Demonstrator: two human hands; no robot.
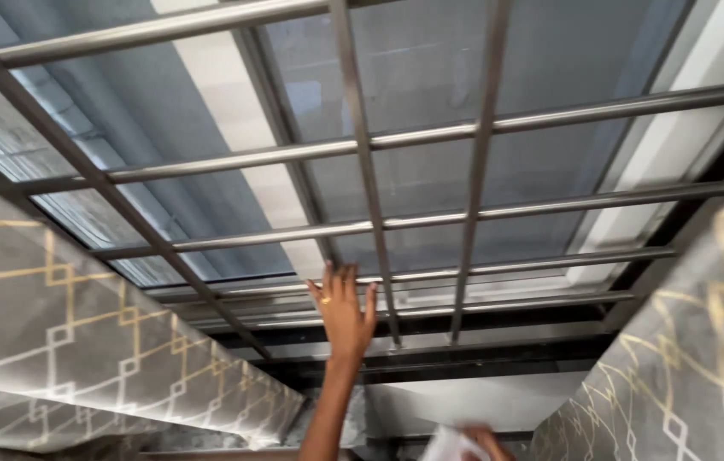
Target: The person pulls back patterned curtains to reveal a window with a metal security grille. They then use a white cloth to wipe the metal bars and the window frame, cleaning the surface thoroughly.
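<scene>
**One hand up at the window grille, the other low with a white cloth**

Nearest to us, at the bottom edge of the view and well below the grille, our right hand (486,440) shows only in part. Its fingers are curled around a crumpled white cloth (451,446), which it has hold of; most of the hand is cut off by the frame, so we cannot tell how tight the grasp is.

Further up, our left arm stretches to the metal grille (362,145). Our left hand (345,312) is spread flat, fingers straight and slightly apart, holding nothing. We see a ring on one finger. The fingertips reach the lowest horizontal bars of the grille, just left of one of its upright bars; whether they press on the bar or on the glass behind it we cannot tell.

On both sides of the grille hang grey curtains with a pattern of gold and white diamond lines: one curtain (63,333) to the left of the grille, the other curtain (695,358) to its right.

Beyond the grille lies the window glass (430,77), bluish grey, with pale frame strips running across it behind the bars.
</scene>
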